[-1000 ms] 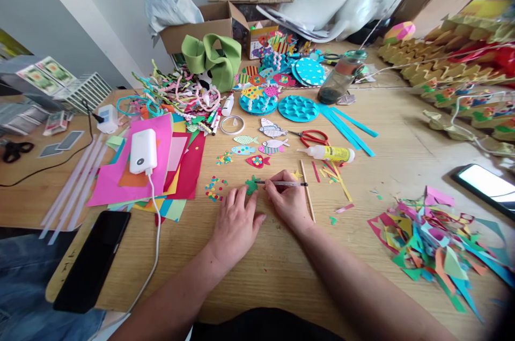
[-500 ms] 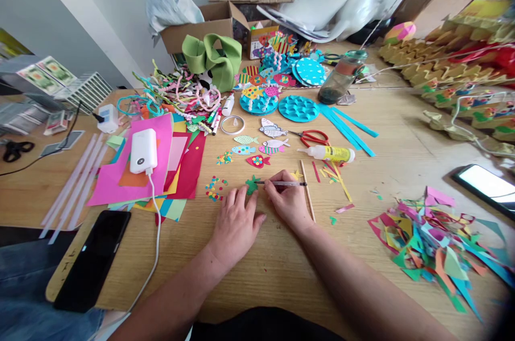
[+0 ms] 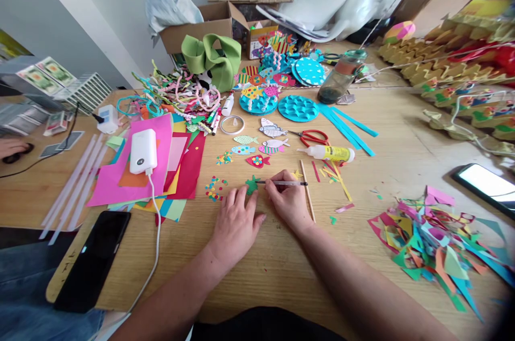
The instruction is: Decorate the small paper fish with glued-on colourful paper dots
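Observation:
My right hand grips a slim dark pen whose tip points left and meets a green paper cutout. Flat on the table, my left hand has its fingertips at the cutout's lower edge. Left of it lie small coloured paper dots. Beyond the hands are several paper fish, among them a red fish with dots. A thin wooden stick lies beside my right hand, with a yellow-labelled glue bottle and red-handled scissors farther back.
Coloured paper scraps are heaped at right, near a phone. At left lie paper sheets under a white power bank, and a black phone. Another person's hand is at the far left over black scissors.
Another person's hand has come in at the far left onto the black scissors. My own hands and the pen have hardly moved.

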### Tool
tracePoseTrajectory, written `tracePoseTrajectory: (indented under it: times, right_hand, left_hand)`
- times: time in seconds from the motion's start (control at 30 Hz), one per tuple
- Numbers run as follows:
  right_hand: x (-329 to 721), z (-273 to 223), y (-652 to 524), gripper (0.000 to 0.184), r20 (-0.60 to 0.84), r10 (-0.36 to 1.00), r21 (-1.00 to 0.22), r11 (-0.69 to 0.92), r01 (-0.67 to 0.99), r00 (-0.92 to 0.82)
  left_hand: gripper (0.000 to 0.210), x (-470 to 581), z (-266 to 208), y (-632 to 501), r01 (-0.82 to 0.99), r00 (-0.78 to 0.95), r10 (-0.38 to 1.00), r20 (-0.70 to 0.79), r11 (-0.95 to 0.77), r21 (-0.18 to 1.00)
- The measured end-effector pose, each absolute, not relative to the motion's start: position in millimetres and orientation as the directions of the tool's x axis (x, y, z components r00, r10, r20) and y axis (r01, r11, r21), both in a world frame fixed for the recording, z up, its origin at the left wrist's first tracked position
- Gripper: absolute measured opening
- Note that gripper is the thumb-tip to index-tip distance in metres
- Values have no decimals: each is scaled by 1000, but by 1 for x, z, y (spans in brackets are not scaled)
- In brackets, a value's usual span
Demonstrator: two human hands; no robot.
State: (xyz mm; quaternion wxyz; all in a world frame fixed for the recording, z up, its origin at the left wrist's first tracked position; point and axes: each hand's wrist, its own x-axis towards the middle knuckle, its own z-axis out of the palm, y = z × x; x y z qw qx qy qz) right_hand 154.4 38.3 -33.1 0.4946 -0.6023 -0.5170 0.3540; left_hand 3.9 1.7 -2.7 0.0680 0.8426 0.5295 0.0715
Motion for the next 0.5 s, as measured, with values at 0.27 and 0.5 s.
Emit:
tracePoseTrajectory:
  times: [0.27,0.5]
  right_hand:
    - [155,-33,39,16,106,967,-956,35,291,230]
    - [155,-28,38,16,126,963,-960,57,276,239]
  left_hand:
    - [48,3,-3,1,880,432,900,60,-436,189]
    - [47,4,-3,1,881,428,902,62,-432,194]
